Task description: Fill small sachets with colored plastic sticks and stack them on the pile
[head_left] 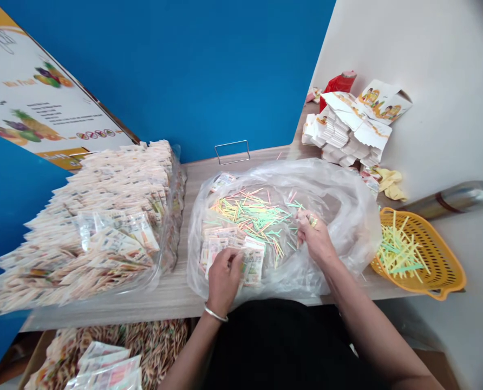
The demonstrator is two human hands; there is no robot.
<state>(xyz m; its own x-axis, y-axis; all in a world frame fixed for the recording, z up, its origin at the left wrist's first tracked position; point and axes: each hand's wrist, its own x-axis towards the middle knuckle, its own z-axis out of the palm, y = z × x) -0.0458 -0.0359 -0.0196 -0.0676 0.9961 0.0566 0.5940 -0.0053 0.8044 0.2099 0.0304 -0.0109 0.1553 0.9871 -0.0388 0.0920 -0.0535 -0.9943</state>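
Okay, on my feed the left hand (224, 279) lies palm-down with its fingers curled over a small stack of printed paper packets (253, 260), though I cannot tell whether it is gripping them. That stack sits at 7 o'clock inside a clear plastic bag (347, 189). The right hand (315, 235), at 3 o'clock in the bag, has its fingertips pinched on a small yellowish bit (313, 220), too small for me to identify, just beside loose pastel sticks (249, 216). Beyond the bag, an orange plastic basket (440, 271) holds more sticks at 3 o'clock, and a tall pile of packets (99, 216) stands at 9 o'clock.
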